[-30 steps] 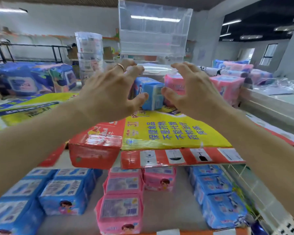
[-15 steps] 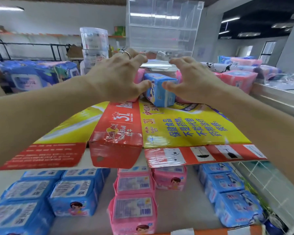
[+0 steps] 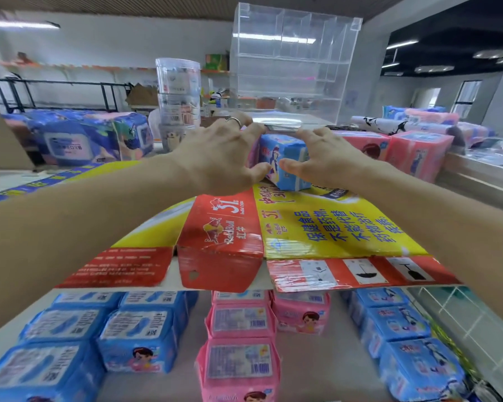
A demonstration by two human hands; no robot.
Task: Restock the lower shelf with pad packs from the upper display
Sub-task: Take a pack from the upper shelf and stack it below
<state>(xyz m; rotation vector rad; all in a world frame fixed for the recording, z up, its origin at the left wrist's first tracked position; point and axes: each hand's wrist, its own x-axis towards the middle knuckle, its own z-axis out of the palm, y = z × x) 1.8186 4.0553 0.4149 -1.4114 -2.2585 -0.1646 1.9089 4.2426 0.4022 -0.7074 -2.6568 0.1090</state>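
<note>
Left hand (image 3: 218,152), right hand (image 3: 325,158) curled, gripping blue pad pack (image 3: 285,161) between them.

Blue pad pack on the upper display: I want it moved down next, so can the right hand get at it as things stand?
Probably yes: the right hand is already at the blue pad pack, nothing between them.

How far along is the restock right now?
Done: the lower shelf already holds rows of blue and pink packs, with bare gaps between them. In hand: the left hand and right hand are closing round a blue pack on the upper display; whether they grip it yet is unclear. Left: lifting it and setting it below. More pink packs wait up top.
</note>
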